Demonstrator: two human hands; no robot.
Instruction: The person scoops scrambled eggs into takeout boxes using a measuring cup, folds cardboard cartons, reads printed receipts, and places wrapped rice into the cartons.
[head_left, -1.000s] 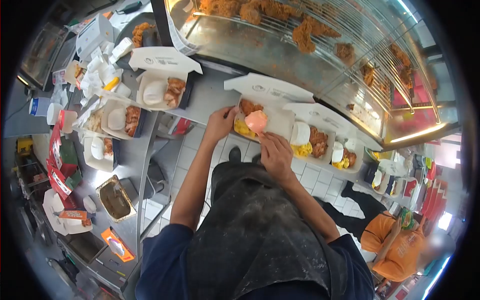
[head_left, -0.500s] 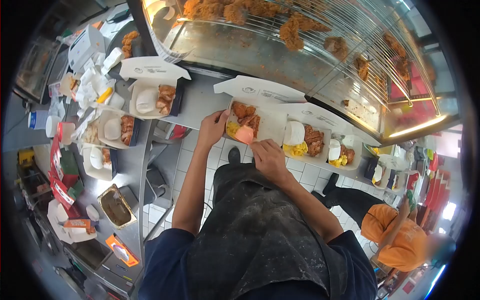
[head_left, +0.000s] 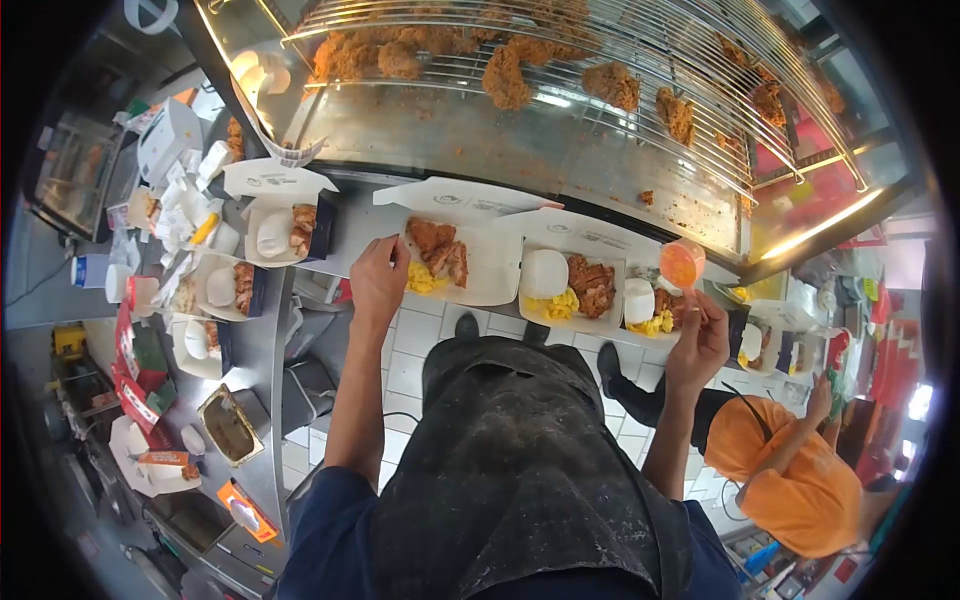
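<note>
My right hand is closed on a small translucent orange-pink cup, raised over the box at the right end of the near row. My left hand, its fingers curled in, is beside the left edge of an open paper meal box. Inside that box lie fried chicken pieces and yellow scrambled-egg-like food; its right part is bare. To its right, a second box carries a white rice mound, chicken and yellow food. A third box is partly hidden behind the cup and fingers.
A glass warmer with fried chicken on wire racks stands behind the boxes. More filled boxes are on the left counter, near a metal pan and crumpled white packaging. At right is a co-worker in an orange shirt.
My right hand has carried the cup from the first box rightward to the third. My left hand has come off the box rim and curled. The view has shifted.
</note>
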